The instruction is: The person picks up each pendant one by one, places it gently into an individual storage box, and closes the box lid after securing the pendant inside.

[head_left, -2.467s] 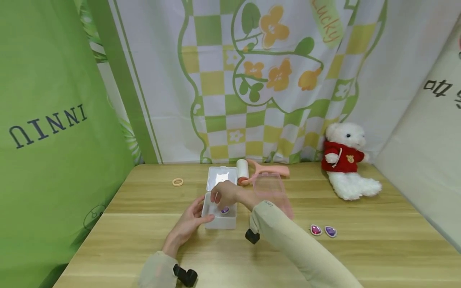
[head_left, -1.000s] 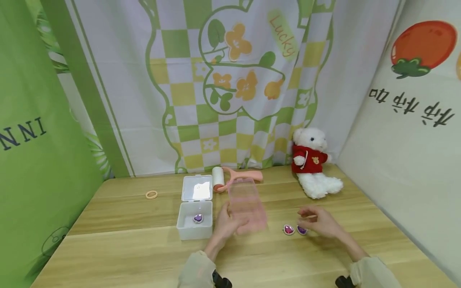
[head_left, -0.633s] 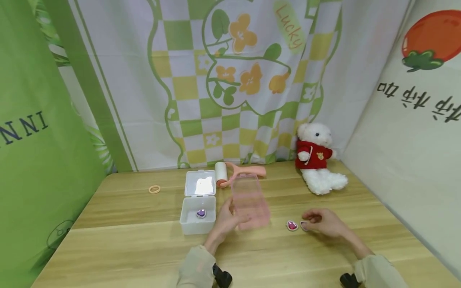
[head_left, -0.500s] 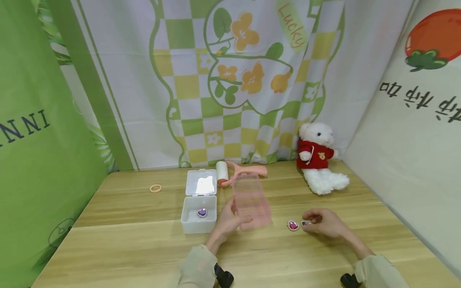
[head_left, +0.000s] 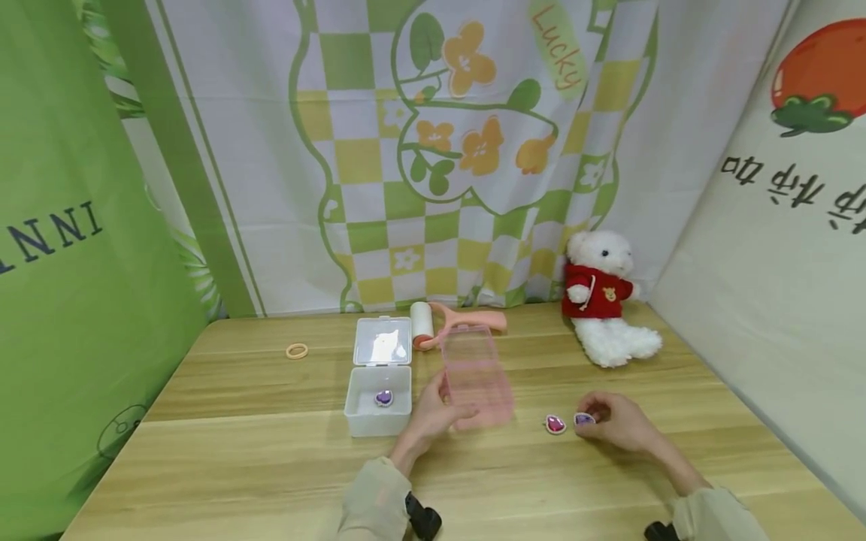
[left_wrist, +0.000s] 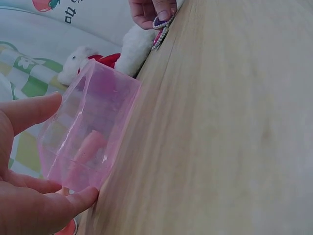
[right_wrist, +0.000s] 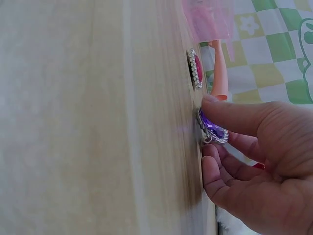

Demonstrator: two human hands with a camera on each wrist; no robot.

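Note:
My left hand (head_left: 433,415) holds the near left side of an open, see-through pink plastic box (left_wrist: 110,105), thumb and fingers spread along it. To the right, my right hand (head_left: 621,422) pinches a purple gem pendant (right_wrist: 213,128) with a sparkly rim. That pendant is tilted up, its lower edge close to the table. Beside it lies a red gem pendant (head_left: 555,424). Left of the pink box stands a white box (head_left: 379,426) with its lid up, and a purple gem pendant (head_left: 384,398) lies inside.
Behind the boxes lies a lint roller (head_left: 467,321) with a pink handle. A pale wooden ring (head_left: 296,351) is at the far left. A white plush bear (head_left: 602,297) in a red hoodie sits at the back right. Curtains enclose the table.
My left hand has gone from the white box to the pink one. The right hand has left the white box, moved right and tilted up the purple pendant; the head view shifted.

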